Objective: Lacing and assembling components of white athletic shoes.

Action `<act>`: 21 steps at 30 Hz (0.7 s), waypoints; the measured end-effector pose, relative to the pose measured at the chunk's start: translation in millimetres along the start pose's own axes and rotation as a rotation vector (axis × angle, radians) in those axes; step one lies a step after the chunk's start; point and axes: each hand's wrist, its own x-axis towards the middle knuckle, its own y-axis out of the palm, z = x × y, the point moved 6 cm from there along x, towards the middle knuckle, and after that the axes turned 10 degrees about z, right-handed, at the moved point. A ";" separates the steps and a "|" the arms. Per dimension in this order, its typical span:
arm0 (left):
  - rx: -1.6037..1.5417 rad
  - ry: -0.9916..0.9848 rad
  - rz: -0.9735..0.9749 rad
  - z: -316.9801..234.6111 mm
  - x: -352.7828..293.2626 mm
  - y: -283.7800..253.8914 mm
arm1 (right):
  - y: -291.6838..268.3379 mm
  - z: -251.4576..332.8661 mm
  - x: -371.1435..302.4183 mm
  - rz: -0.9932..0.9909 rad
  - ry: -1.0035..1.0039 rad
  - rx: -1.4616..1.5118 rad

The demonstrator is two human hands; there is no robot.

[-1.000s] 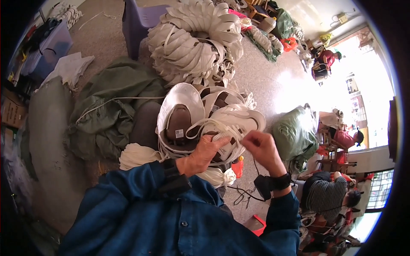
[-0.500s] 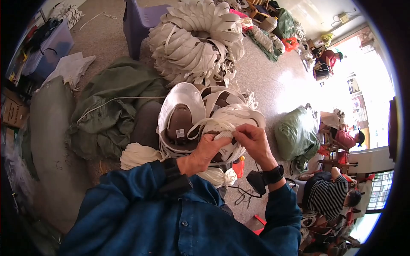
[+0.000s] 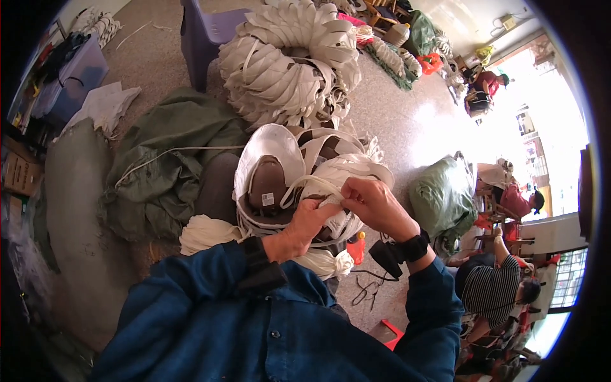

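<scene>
- Right, both hands meet over the lap, on a white strap [image 3: 331, 202] that belongs to the white cap pieces [image 3: 270, 149] stacked there.
- Left hand [image 3: 304, 224]: fingers pressed together, pinching the strap end from below, likely to hold it taut.
- Right hand [image 3: 374, 205]: fingers curled tight on the same strap from above, just beside the left fingers; looks like it does the fine positioning while the left anchors.
- Strap sits right at the fingertips, above the lap, in front of a brown mould [image 3: 266, 184] inside the nearest cap piece. The mould probably keeps the piece in shape.
- Big ring-shaped pile of white pieces [image 3: 286, 60] lies on the floor beyond, near a purple stool [image 3: 207, 32]; likely stock within reach.
- Counts: two hands at work; one brown mould clearly seen, maybe a second behind it; one big pile; lap pieces overlap too much to count.
- One green cloth heap [image 3: 168, 153] to the left, one green sack [image 3: 442, 194] to the right.
- One black wristband [image 3: 414, 247] on the right wrist.
- Other people sit at the right edge, well apart.
</scene>
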 end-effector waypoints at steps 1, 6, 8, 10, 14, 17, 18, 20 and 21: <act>0.001 -0.002 0.001 -0.3 0.1 0.2 | 0.6 -0.7 -1.3 -0.013 0.007 -0.018; 0.023 0.007 -0.017 -0.3 2.0 -0.9 | 2.0 -4.3 -6.4 -0.081 0.006 -0.004; 0.038 0.001 -0.015 0.7 1.5 0.0 | 2.3 -2.2 -6.1 -0.048 -0.066 -0.066; 0.053 -0.008 -0.009 1.5 0.6 2.0 | 2.0 -2.6 -5.3 0.032 -0.049 -0.130; 0.063 0.011 -0.004 2.0 -1.2 1.1 | 4.5 -2.5 -6.6 0.107 -0.024 -0.166; 0.063 0.007 -0.012 -1.4 -1.9 0.9 | 5.6 0.7 -8.9 -0.070 0.001 -0.094; 0.065 -0.002 -0.022 -1.6 -1.8 0.4 | 6.3 -0.2 -9.5 -0.072 0.003 -0.093; 0.066 0.007 -0.012 -2.1 -1.0 2.5 | 6.2 -6.5 -11.3 -0.119 0.039 0.033; 0.067 0.018 -0.004 -2.0 -0.4 3.4 | 6.8 -11.0 -11.4 -0.123 0.041 0.036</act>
